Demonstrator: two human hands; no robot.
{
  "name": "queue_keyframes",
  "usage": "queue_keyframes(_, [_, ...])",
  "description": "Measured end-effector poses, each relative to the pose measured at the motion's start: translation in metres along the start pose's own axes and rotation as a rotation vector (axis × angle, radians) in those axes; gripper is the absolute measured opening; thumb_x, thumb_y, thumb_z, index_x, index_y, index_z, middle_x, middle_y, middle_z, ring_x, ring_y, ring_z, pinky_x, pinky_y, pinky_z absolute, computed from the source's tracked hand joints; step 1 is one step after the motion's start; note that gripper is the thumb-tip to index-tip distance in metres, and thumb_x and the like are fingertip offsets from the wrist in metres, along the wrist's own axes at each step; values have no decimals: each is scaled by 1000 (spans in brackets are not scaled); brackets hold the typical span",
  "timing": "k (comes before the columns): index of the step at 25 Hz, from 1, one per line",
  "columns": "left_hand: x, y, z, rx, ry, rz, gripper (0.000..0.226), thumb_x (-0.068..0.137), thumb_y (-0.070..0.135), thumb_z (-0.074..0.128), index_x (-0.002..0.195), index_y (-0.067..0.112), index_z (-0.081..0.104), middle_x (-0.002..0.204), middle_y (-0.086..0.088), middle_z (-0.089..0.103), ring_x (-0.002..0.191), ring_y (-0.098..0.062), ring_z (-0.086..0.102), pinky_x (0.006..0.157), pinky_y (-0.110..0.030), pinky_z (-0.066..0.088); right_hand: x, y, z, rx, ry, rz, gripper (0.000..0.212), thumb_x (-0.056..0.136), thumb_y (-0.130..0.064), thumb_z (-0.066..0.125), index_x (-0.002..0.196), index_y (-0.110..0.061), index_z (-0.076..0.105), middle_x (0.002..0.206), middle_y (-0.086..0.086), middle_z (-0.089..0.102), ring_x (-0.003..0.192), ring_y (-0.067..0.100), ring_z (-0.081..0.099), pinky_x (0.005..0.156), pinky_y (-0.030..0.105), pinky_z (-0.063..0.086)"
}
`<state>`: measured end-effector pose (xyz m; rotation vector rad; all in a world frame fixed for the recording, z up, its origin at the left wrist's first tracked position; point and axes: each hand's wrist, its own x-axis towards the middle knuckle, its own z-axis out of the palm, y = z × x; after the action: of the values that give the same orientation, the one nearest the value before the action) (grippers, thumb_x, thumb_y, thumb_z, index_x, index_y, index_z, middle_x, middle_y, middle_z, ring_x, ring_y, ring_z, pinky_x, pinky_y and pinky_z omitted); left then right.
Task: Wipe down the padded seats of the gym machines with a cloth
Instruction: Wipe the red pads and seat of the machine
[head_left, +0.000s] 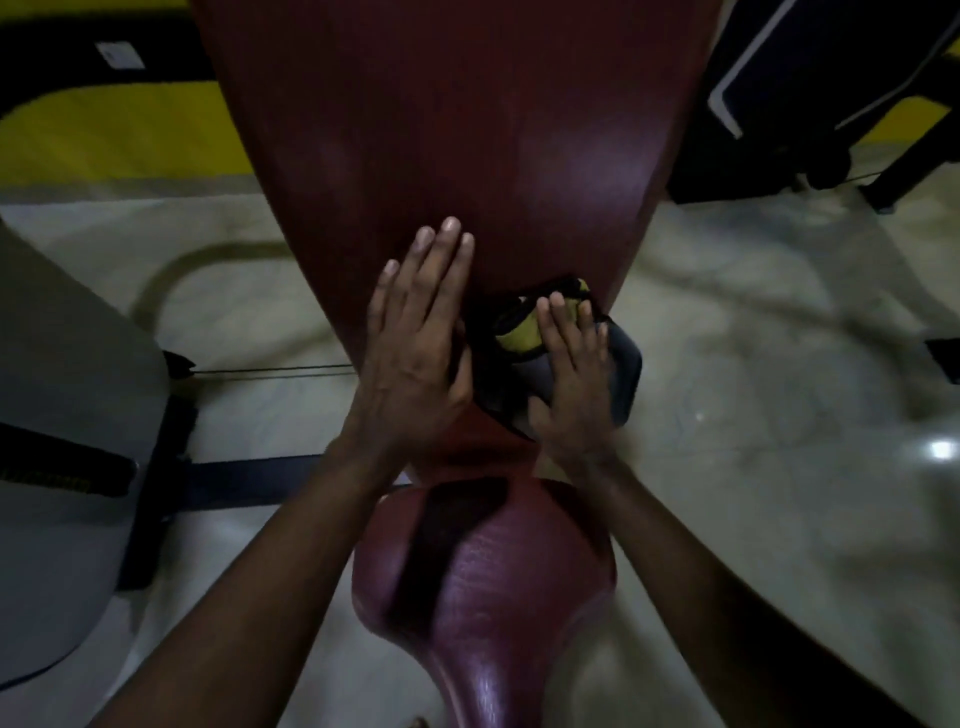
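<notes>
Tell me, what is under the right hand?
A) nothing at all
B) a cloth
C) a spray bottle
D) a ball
B: the right hand lies with straight fingers on a yellow, grey and black cloth, pressing it onto the dark red padded seat.

Long maroon padded backrest (467, 130): wide upper stretch unobstructed. Pale stone floor (753, 338) open both sides. Grey moulded machine cover (62, 415) and thin cable (270, 370) crowd the left; black metal frame (779, 104), upper right.
</notes>
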<state>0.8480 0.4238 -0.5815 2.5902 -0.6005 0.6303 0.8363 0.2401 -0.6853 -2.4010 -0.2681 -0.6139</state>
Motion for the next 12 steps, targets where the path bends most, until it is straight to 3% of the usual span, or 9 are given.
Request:
queue_keyframes(4, [11,-12,-7,198,-148,139,78,83,13,47,156,4,22,166,-11,15,154,-20,9,125,-42,9,3,-32,11,293,352,318,82,84,8,58,159,-8,27,166,1,23,158,22,14,128,46,16])
queue_keyframes(7, [9,-5,-3,236,-188,201,72,87,14,40,157,5,22,166,-10,14,154,-20,11,125,-43,12,25,-39,3,524,635,704,61,94,-8,55,154,-9,40,157,9,46,146,23,43,117,44,37])
queue_keyframes(9, [12,-1,0,225,-192,228,70,89,13,39,156,5,23,165,-11,15,154,-21,11,125,-43,11,35,-31,-12,586,635,725,57,92,-14,52,149,-9,47,145,11,58,135,25,55,109,44,45])
queue_keyframes(12, [28,2,5,211,-187,287,70,89,9,45,156,5,25,165,-12,16,153,-21,10,125,-43,10,45,-26,-27,592,568,613,54,98,-22,52,150,-9,46,145,7,58,135,19,54,110,41,45])
